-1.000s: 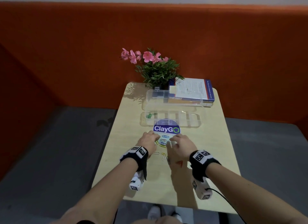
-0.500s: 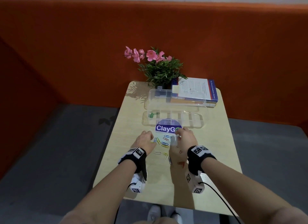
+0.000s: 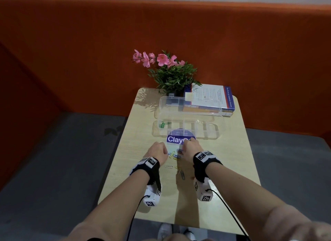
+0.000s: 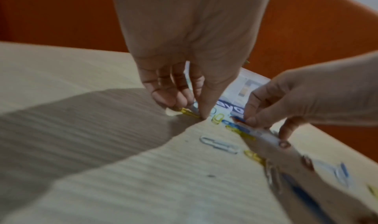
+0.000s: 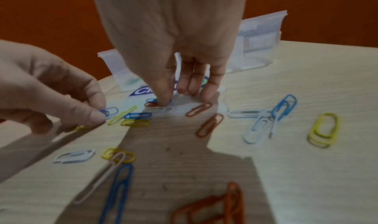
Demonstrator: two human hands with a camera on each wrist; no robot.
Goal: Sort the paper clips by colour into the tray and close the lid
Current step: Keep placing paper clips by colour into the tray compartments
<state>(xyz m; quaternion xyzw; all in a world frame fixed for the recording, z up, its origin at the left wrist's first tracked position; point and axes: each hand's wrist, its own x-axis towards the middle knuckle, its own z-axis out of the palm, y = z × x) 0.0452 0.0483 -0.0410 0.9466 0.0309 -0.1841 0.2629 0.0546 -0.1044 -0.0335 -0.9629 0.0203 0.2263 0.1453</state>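
Pinching a blue wire paper clip (image 5: 109,111) off the pale wooden table (image 3: 223,160), the left hand (image 3: 157,151) works beside the right hand (image 3: 190,148), whose fingertips (image 5: 163,100) nip a red-brown clip (image 5: 150,104); the clear plastic compartment tray (image 3: 211,133) lies open just beyond.

Looks like an office lounge or breakout booth. Orange upholstered seat back (image 3: 89,43) wraps a small wooden table (image 3: 232,169); potted pink flowers (image 3: 168,68) and a book (image 3: 211,97) sit at its far edge.

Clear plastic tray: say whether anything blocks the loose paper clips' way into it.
Nothing visible does. Only the flat purple ClayGo sticker lies between the coloured paper clips and the clear plastic tray; its lid stands open.
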